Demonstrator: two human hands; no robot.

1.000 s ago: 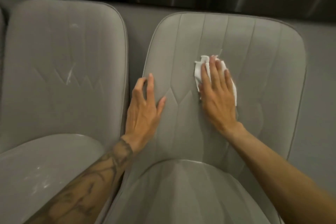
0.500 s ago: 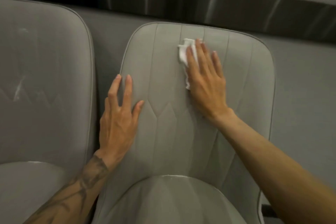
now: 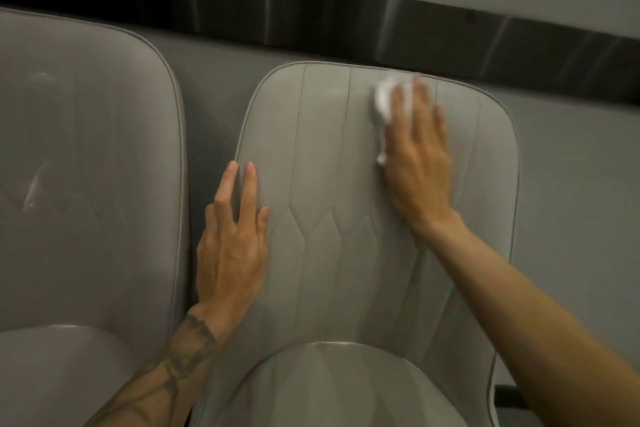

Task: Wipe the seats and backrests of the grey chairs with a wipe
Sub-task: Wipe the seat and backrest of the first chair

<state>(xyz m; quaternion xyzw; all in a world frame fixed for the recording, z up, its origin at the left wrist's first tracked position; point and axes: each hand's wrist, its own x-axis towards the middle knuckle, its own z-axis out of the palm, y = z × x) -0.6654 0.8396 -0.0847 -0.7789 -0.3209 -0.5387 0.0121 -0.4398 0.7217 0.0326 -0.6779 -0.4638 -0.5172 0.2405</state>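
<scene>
1. The white wipe is bunched up against the upper part of a grey chair's backrest, just below the top edge and a little right of its middle.
2. The right hand lies flat over the wipe with straight fingers pointing up, pressing it against the upholstery. Only the wipe's left side shows beside the fingers, and hand and wipe are both blurred.
3. The left hand is also open. Its palm and straight fingers rest on the left edge of the same backrest, lower than the right hand and well apart from it.
4. The backrest bears vertical stitched lines above a zigzag seam, with piping round its rim.
5. This chair's seat shows at the bottom, between the two forearms. The left forearm is tattooed.
6. A second grey chair stands just beside it on the left, with pale streaks on its backrest.
7. Behind both chairs is a grey wall, crossed above the backrests by a dark strip.
</scene>
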